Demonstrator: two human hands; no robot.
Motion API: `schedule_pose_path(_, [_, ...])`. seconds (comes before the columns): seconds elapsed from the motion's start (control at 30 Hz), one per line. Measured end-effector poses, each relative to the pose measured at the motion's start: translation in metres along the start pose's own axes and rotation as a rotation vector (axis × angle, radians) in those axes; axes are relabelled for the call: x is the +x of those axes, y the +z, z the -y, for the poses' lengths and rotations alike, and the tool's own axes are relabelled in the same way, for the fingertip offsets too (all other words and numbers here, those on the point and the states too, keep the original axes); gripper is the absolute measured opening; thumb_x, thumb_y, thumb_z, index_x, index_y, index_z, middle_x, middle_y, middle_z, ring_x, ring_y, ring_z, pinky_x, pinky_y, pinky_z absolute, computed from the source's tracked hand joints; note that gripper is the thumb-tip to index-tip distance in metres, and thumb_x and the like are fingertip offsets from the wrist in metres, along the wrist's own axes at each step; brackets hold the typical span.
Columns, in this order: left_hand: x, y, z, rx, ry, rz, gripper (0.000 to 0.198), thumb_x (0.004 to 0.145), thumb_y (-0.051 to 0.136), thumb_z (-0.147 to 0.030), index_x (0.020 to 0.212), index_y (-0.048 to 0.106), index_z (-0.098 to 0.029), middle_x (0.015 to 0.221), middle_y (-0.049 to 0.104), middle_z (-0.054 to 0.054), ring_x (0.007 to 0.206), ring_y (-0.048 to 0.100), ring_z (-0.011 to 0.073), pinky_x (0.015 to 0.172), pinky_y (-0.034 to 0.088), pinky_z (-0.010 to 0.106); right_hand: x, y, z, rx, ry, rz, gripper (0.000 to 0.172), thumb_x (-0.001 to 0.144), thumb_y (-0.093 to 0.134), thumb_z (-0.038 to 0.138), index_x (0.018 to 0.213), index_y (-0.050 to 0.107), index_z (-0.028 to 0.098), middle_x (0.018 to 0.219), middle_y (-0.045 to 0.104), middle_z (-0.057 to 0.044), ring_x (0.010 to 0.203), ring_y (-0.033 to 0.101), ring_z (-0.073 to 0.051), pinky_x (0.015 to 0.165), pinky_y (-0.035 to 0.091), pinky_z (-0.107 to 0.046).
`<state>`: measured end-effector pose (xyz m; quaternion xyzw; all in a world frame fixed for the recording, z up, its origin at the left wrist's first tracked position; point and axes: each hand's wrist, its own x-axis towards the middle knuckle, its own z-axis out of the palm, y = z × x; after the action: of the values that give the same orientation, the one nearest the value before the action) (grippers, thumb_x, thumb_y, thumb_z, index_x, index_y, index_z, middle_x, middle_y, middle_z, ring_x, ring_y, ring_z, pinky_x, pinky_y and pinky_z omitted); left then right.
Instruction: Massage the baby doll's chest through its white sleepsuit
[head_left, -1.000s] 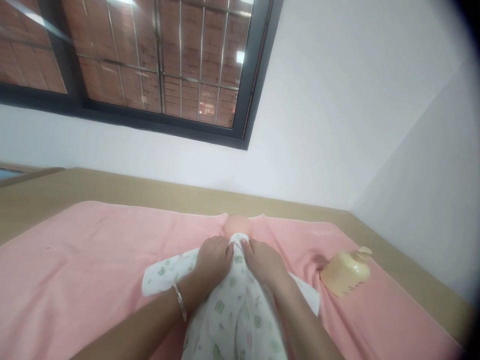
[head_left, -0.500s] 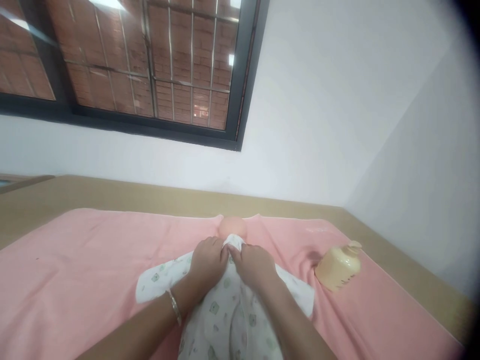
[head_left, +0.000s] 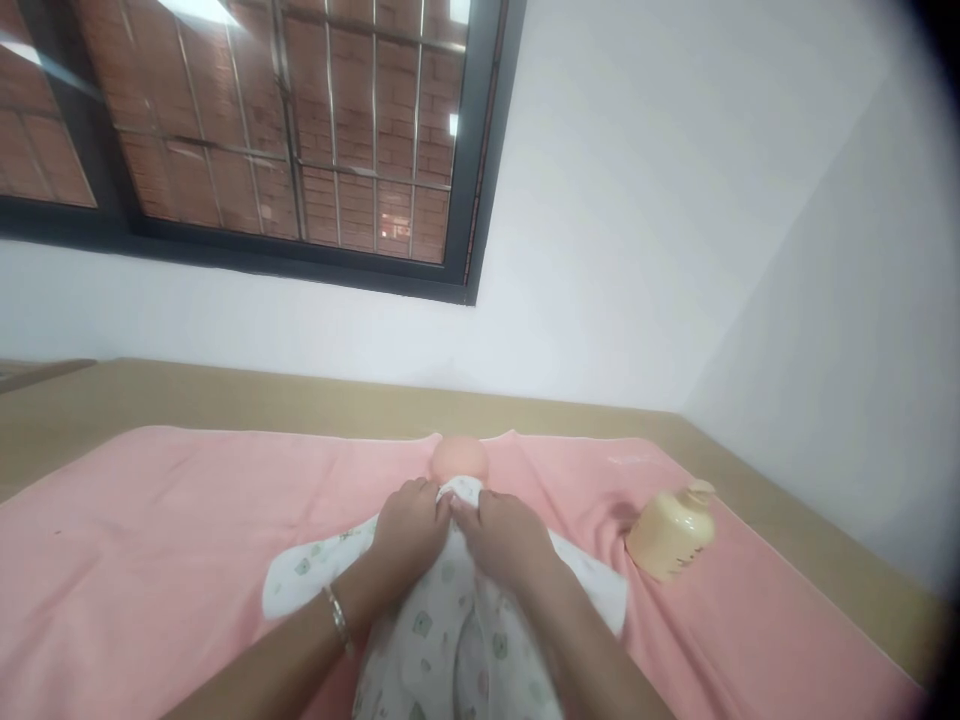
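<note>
We face a white wall (head_left: pixel 615 230), with a pale tan counter (head_left: pixel 300 393) running along its foot. Over most of the counter we see a pink cloth (head_left: pixel 187 530), creased in places. Above, to the left, is a dark-framed window (head_left: pixel 255 130) with bars and brickwork visible through it. In the middle of the cloth lies a white garment (head_left: pixel 450 645) with small green prints, its sleeves spread to either side and its lower part reaching toward us between our forearms. Our left hand (head_left: pixel 409 530) and our right hand (head_left: pixel 510 530) meet near its neckline, the fingers of both closed on bunched fabric. To the right, well apart from our hands, a pale yellow bottle (head_left: pixel 670 537) rests on the cloth, leaning rightward in our view. Just beyond the neckline sits a smooth, rounded peach form (head_left: pixel 459 458). Our left wrist wears a silvery bracelet (head_left: pixel 337 617).
</note>
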<state>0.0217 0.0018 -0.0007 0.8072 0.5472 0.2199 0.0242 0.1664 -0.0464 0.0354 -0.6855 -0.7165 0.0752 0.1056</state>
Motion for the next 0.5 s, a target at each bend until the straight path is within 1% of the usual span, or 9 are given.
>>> schedule_pose_path(0.07, [0.0,-0.001,0.001,-0.02,0.017,0.016,0.033,0.091,0.029,-0.028,0.079,0.057,-0.017,0.082,0.062,0.008,0.076,0.054,0.0204,0.069,0.039,0.032,-0.005,-0.001,0.003,-0.032,-0.085,-0.015,0.056,0.093,0.018,0.052,0.108,0.062,0.021,0.1,0.065,-0.014,0.092,0.06,-0.028,0.077,0.04,-0.037])
schedule_pose_path(0.1, [-0.001,-0.001,0.001,-0.029,0.024,0.021,0.033,0.091,0.029,-0.028,0.08,0.057,-0.016,0.082,0.062,0.008,0.076,0.055,0.0201,0.069,0.039,0.032,-0.006,-0.002,0.005,-0.039,-0.1,-0.017,0.056,0.093,0.018,0.052,0.109,0.062,0.02,0.1,0.065,-0.015,0.093,0.059,-0.029,0.077,0.04,-0.037])
schedule_pose_path(0.13, [-0.001,0.0,0.001,-0.035,0.028,0.025,0.033,0.091,0.028,-0.028,0.081,0.058,-0.016,0.083,0.062,0.008,0.076,0.055,0.0199,0.069,0.039,0.031,-0.006,-0.003,0.006,-0.038,-0.088,-0.018,0.057,0.093,0.018,0.052,0.109,0.062,0.019,0.1,0.065,-0.015,0.093,0.059,-0.029,0.077,0.04,-0.038])
schedule_pose_path(0.2, [-0.001,0.0,0.001,-0.032,0.013,0.033,0.034,0.091,0.029,-0.029,0.08,0.058,-0.017,0.082,0.062,0.008,0.075,0.055,0.0199,0.068,0.039,0.031,-0.002,-0.003,0.005,-0.011,-0.015,-0.005,0.063,0.093,0.014,0.054,0.106,0.062,0.016,0.098,0.065,-0.016,0.092,0.06,-0.028,0.078,0.04,-0.037])
schedule_pose_path(0.3, [-0.001,0.002,-0.001,-0.011,-0.024,0.027,0.036,0.091,0.028,-0.031,0.076,0.058,-0.017,0.08,0.063,0.007,0.073,0.056,0.0201,0.066,0.038,0.032,0.008,-0.001,-0.001,0.038,0.084,0.064,0.072,0.091,0.009,0.061,0.103,0.064,0.015,0.097,0.066,-0.016,0.088,0.062,-0.027,0.077,0.041,-0.037])
schedule_pose_path(0.4, [0.0,0.003,-0.003,0.012,-0.048,0.009,0.039,0.092,0.028,-0.034,0.076,0.06,-0.016,0.079,0.064,0.007,0.074,0.057,0.0202,0.067,0.038,0.032,0.018,0.004,-0.011,0.088,0.098,0.135,0.082,0.087,0.006,0.067,0.102,0.066,0.014,0.099,0.066,-0.018,0.09,0.062,-0.028,0.076,0.042,-0.038])
schedule_pose_path(0.5, [0.0,0.003,-0.003,0.013,-0.061,0.015,0.04,0.092,0.029,-0.036,0.078,0.061,-0.016,0.08,0.065,0.008,0.075,0.058,0.02,0.068,0.038,0.031,0.022,0.008,-0.017,0.117,0.098,0.142,0.086,0.084,0.005,0.072,0.102,0.066,0.013,0.102,0.065,-0.018,0.093,0.061,-0.028,0.077,0.041,-0.037])
